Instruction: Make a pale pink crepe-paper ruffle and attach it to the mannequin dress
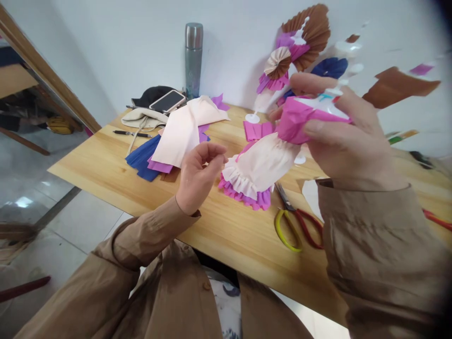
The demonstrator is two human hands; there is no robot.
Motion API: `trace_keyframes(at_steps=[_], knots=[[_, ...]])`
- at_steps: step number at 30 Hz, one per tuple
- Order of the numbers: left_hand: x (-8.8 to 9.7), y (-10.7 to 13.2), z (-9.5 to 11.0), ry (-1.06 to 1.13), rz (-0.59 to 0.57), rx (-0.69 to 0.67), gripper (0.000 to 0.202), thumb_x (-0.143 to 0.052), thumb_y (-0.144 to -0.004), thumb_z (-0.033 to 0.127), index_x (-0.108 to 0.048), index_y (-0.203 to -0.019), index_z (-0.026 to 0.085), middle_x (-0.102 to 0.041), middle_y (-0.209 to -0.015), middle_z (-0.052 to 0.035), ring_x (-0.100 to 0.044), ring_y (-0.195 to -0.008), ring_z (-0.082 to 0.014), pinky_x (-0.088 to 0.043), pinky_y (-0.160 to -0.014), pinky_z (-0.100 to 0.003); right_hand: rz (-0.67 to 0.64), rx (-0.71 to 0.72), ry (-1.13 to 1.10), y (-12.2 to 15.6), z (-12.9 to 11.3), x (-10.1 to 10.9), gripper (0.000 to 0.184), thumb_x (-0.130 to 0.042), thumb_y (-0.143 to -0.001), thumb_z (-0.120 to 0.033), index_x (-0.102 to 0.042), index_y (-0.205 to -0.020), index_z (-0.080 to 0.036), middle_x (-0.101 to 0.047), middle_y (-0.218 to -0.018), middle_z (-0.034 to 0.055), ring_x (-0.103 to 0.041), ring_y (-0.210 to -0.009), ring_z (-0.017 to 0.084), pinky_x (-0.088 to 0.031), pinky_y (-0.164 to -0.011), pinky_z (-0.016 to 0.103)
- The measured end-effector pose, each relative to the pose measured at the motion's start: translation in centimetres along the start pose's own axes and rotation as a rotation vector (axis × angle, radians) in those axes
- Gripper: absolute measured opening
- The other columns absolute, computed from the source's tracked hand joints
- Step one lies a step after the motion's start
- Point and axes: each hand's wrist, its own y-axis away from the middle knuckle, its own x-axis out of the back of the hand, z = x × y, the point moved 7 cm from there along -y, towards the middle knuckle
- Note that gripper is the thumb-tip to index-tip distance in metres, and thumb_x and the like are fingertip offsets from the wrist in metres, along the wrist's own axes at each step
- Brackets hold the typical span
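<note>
My right hand (356, 136) grips a white doll figure by its upper body, which is wrapped in bright pink crepe paper (296, 117). The doll is tilted, and its gathered cream skirt (264, 160) with a pink and purple ruffled hem slants down to the left over the table. Beside the hem, my left hand (199, 172) has its thumb and fingers pinched together. Whatever may be between those fingertips is too small to make out. Scissors (294, 216) with one yellow and one red handle lie just below the skirt.
Cream, purple and blue crepe paper sheets (180, 134) lie left on the wooden table (219, 226), near a pen (132, 134), a phone (167, 100) and a steel thermos (194, 59). Decorated paper dolls (278, 63) stand by the wall. A red-handled tool (438, 219) lies far right.
</note>
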Motion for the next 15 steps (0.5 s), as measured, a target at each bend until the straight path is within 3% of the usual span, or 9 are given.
trace_keyframes(at_steps=[4,6,11,15], knots=[[-0.2,0.2,-0.8,-0.026,-0.043,0.038,0.006,-0.06,-0.076,0.015,-0.065,-0.08,0.016,-0.066,-0.073,-0.0006,-0.054,-0.062,-0.008,-0.041,-0.053,-0.021,-0.07,-0.05,0.09,0.4,-0.7,-0.3,0.056,-0.079,-0.068,-0.029,-0.066,-0.122,-0.027,-0.073,-0.103,0.0039,-0.07,-0.098,0.027,-0.055,-0.088,0.047],[-0.3,0.3,-1.0,-0.043,-0.065,0.04,0.006,-0.061,-0.076,0.015,-0.065,-0.08,0.016,-0.067,-0.074,-0.0011,-0.055,-0.062,-0.0085,-0.041,-0.053,-0.021,-0.104,-0.004,0.26,0.4,-1.2,-0.4,0.056,-0.076,-0.074,-0.026,-0.062,-0.128,-0.026,-0.07,-0.118,0.0059,-0.068,-0.107,0.027,-0.053,-0.094,0.049],[-0.4,0.0,-1.0,-0.058,-0.068,0.023,0.005,-0.061,-0.076,0.017,-0.065,-0.078,0.016,-0.066,-0.073,-0.0005,-0.055,-0.063,-0.0088,-0.041,-0.054,-0.022,-0.094,0.228,0.642,0.7,-2.7,-0.9,0.063,-0.071,-0.081,-0.038,-0.051,-0.139,-0.022,-0.054,-0.144,0.0088,-0.046,-0.137,0.03,-0.031,-0.118,0.054],[-0.2,0.0,-1.0,-0.096,-0.071,0.022,0.005,-0.062,-0.075,0.018,-0.066,-0.079,0.016,-0.067,-0.075,-0.0008,-0.058,-0.068,-0.0099,-0.044,-0.059,-0.023,-0.175,0.154,0.554,1.1,-2.3,-1.5,0.079,-0.067,-0.081,-0.04,-0.033,-0.151,-0.023,-0.031,-0.161,0.0067,-0.028,-0.148,0.029,-0.024,-0.122,0.052]])
